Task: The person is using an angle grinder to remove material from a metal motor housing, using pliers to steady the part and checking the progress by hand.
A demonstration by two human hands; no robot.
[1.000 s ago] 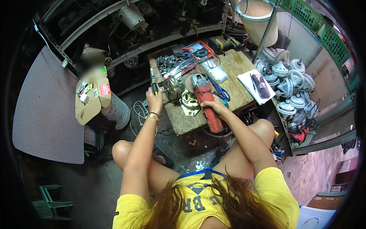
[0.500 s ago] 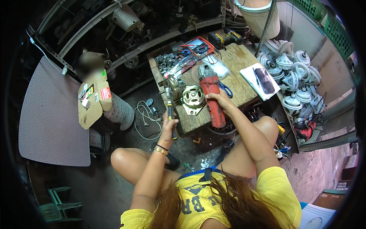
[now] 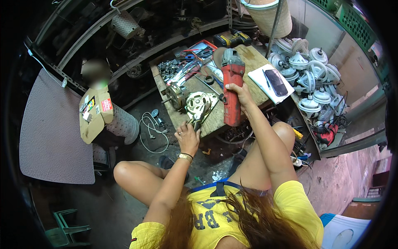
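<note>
My right hand (image 3: 241,96) is wrapped around the red body of an angle grinder (image 3: 233,93), held above the wooden workbench with its disc (image 3: 219,57) at the far end. Pliers (image 3: 200,115) with dark handles rest over a pale metal motor cover (image 3: 199,101) near the bench's front left corner. At their handle ends is my left hand (image 3: 188,139), fingers spread and tips close to or touching the handles. An electric motor (image 3: 175,96) with its shaft sticking out sits just left of the cover.
Screws and small tools (image 3: 170,69) fill the bench's far left, near a cordless drill (image 3: 233,39). A phone (image 3: 275,81) lies on white paper at right. White plastic gear parts (image 3: 309,79) are heaped beyond. Left stands a perforated drum (image 3: 124,124) with a cardboard box (image 3: 96,110).
The pliers have gone from upright at the motor, in my left hand, down onto the motor cover, and that hand's fingers have loosened. The grinder has lifted slightly. The view has shifted a little.
</note>
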